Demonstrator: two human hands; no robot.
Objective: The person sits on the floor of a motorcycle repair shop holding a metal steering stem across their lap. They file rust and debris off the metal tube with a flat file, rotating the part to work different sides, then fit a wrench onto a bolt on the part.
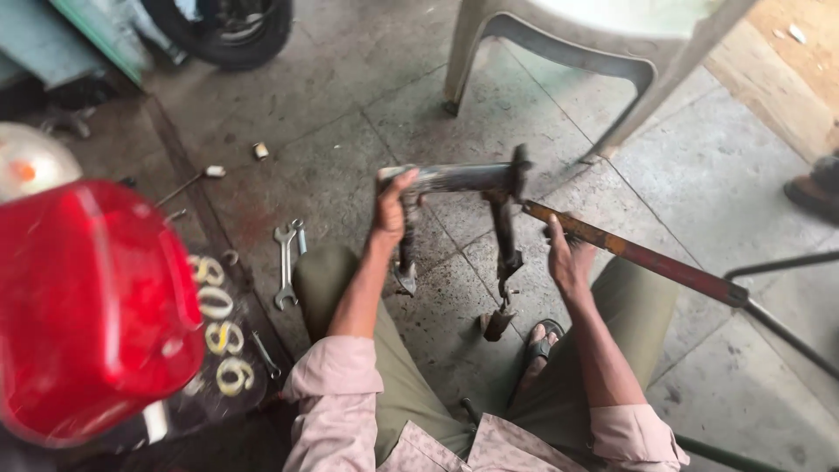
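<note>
Metal frame part (pixel 476 188), a dark, greasy piece with a horizontal tube and 2 downward legs, was held upright above the concrete floor (pixel 350 114) between the person's knees. The left hand (pixel 391 214) was closed around the tube's left end; the right hand (pixel 568 262) gripped a long rusty bar (pixel 642 258) set against the frame. Judged heavy, rigid and slick, it seemed best grasped at the tube ends, clear of 2 spanners (pixel 288 258) lying nearby.
</note>
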